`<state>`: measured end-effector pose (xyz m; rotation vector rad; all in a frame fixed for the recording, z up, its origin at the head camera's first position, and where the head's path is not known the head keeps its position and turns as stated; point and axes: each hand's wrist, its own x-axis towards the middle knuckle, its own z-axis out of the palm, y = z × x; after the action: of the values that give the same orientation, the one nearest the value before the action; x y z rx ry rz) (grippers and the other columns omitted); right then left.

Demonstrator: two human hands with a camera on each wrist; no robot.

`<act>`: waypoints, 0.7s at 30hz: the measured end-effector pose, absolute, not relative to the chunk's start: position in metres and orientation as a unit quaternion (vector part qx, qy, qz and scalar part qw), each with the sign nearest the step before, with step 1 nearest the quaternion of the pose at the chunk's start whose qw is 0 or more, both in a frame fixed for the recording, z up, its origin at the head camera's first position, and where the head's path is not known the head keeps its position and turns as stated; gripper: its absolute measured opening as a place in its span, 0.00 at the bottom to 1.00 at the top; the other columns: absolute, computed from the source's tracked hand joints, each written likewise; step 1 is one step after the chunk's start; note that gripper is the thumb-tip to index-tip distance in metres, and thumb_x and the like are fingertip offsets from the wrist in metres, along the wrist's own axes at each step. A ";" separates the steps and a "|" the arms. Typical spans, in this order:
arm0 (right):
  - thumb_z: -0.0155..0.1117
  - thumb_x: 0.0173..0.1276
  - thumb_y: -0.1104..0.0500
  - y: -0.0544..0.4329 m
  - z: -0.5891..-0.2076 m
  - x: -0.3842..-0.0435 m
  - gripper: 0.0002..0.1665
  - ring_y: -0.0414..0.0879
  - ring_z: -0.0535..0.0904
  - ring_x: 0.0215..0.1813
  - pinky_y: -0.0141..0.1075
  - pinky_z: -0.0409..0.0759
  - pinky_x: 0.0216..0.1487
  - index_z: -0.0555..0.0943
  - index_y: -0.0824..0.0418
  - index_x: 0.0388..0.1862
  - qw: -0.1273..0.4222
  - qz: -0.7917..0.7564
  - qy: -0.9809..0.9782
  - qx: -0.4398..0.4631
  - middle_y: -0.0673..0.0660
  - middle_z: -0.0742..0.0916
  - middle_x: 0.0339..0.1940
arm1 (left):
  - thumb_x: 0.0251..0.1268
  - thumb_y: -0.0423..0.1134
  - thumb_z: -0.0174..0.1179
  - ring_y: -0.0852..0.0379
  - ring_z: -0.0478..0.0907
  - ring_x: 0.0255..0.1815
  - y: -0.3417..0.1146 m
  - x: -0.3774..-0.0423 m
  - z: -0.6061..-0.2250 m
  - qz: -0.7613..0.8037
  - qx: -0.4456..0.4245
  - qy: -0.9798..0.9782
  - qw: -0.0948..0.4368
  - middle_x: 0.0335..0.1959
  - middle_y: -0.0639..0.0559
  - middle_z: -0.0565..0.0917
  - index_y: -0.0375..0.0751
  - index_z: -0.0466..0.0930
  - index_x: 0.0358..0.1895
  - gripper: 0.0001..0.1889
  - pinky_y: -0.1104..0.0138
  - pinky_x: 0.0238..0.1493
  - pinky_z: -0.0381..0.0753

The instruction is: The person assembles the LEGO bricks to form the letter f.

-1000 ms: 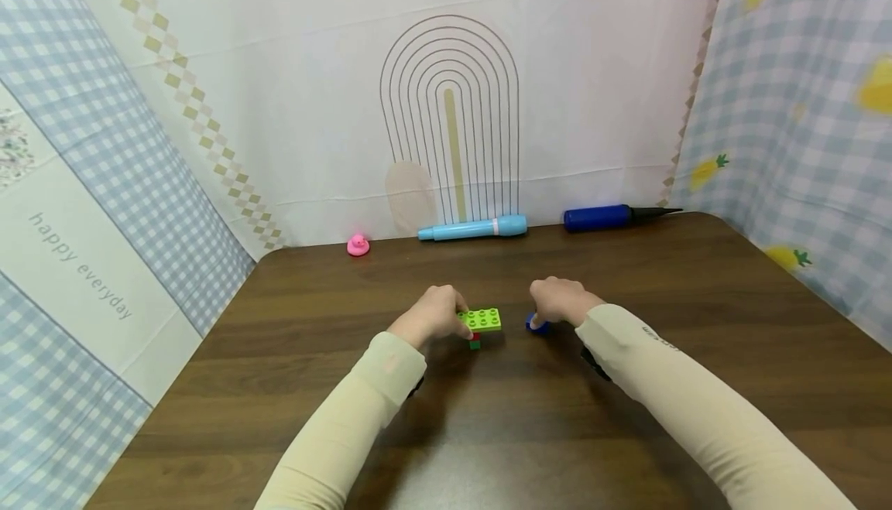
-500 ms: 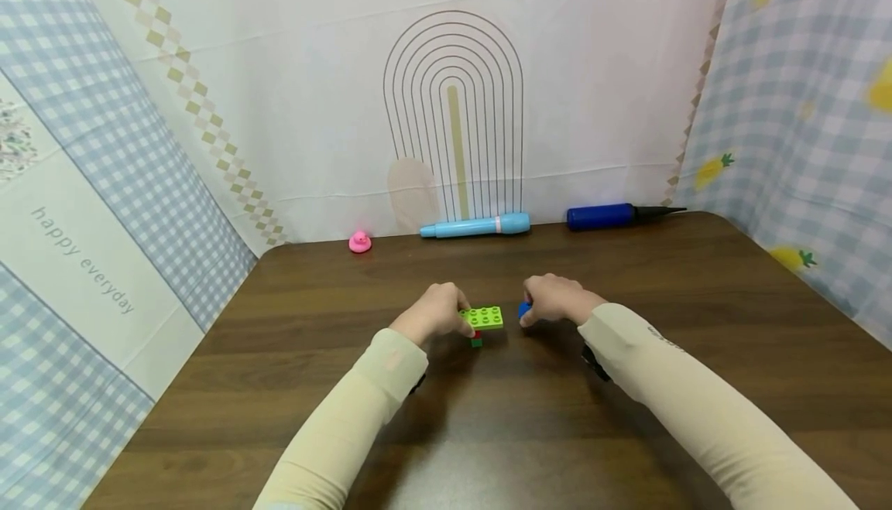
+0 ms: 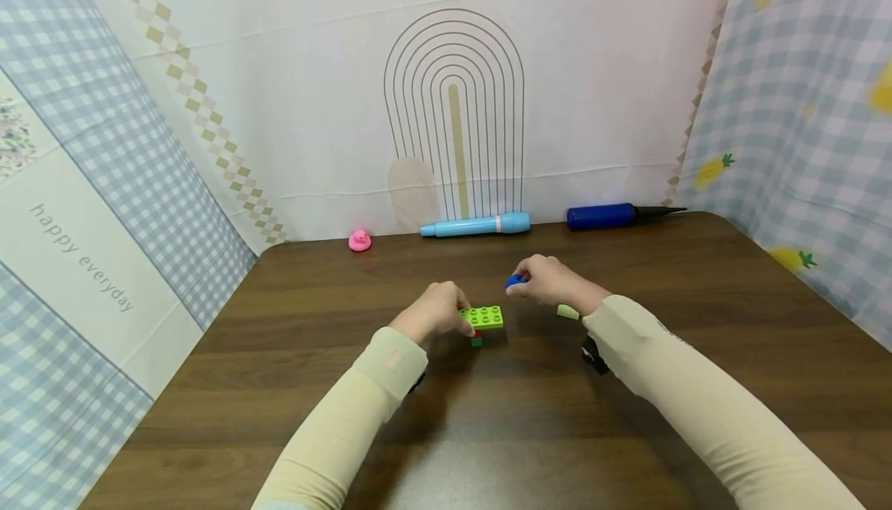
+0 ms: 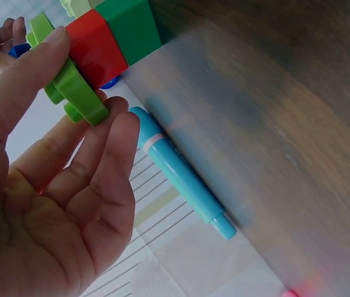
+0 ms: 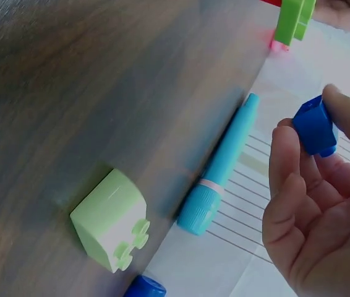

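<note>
Wooden table [image 3: 502, 448] is being used as the work surface, patterned cloth [image 3: 313, 107] hanging behind. 3 joined blocks are being held by the left hand [image 3: 435, 313]: lime block [image 3: 488, 316] on top, pinched between thumb and fingers, red block [image 4: 96, 48] under it, dark green block [image 4: 128, 31] at the bottom. Table contact under the stack can't be told. Blue block [image 5: 314, 127] is being pinched by the right hand [image 3: 550, 282], lifted, apart from the stack. Pale green block [image 5: 110, 216] is lying loose near that hand. Progress, judged: 3 joined, 2 apparently left.
</note>
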<state>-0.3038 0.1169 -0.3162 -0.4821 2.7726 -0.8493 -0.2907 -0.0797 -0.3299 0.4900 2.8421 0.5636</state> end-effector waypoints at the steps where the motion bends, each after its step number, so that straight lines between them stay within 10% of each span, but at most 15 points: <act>1: 0.59 0.60 0.56 0.116 -0.316 -0.304 0.17 0.46 0.75 0.26 0.35 0.75 0.25 0.76 0.68 0.41 0.104 -0.296 0.936 -0.161 0.56 0.80 0.30 | 0.37 0.41 0.71 0.55 0.73 0.40 -0.080 -0.291 -0.330 0.191 0.166 0.962 0.100 0.35 0.52 0.80 0.39 0.81 0.39 0.20 0.66 0.38 0.72; 21: 0.61 0.56 0.53 0.070 -0.314 -0.292 0.15 0.40 0.66 0.18 0.30 0.65 0.20 0.79 0.64 0.19 0.118 -0.293 0.935 -0.159 0.52 0.78 0.15 | 0.36 0.40 0.72 0.58 0.71 0.28 -0.080 -0.290 -0.329 0.197 0.183 0.959 0.091 0.24 0.55 0.79 0.38 0.82 0.31 0.15 0.70 0.29 0.71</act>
<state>-0.2924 0.0698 -0.3135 -0.4650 2.7374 -0.8577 -0.2901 -0.0802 -0.3288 0.5443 2.8492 0.5845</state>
